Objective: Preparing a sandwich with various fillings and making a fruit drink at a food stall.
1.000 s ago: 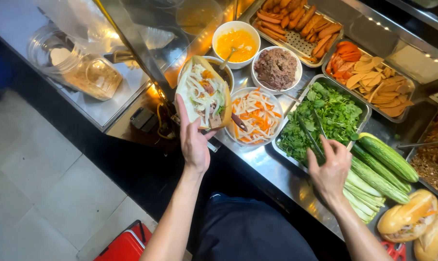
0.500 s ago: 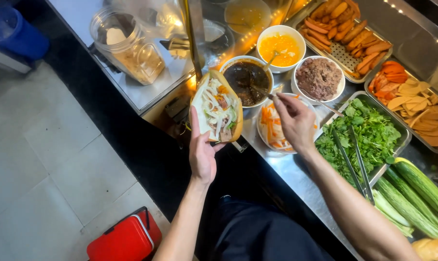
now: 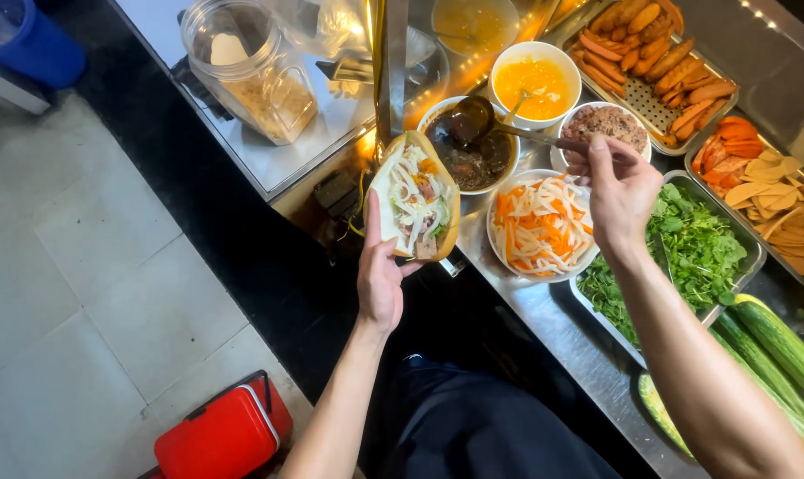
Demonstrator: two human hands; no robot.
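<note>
— What is the left hand (image 3: pixel 380 282) doing?

— It holds a split-open filled baguette sandwich (image 3: pixel 415 197) from below, fingers wrapped around the bread, the open filling facing up, just left of the bowl of dark sauce (image 3: pixel 473 155).

— And the right hand (image 3: pixel 619 191)?

— Its fingers are pinched together on the handle of a ladle (image 3: pixel 468 120), whose dark, glossy scoop hangs over that sauce bowl, close to the top end of the sandwich.

— What lies around them?

— A bowl of shredded carrot and white radish (image 3: pixel 541 226) sits under the right hand, with a bowl of orange sauce (image 3: pixel 533 84) and a bowl of brown minced meat (image 3: pixel 607 124) behind. A tray of leafy herbs (image 3: pixel 699 253) and whole cucumbers (image 3: pixel 774 346) lie to the right on the steel counter (image 3: pixel 544 319).
</note>
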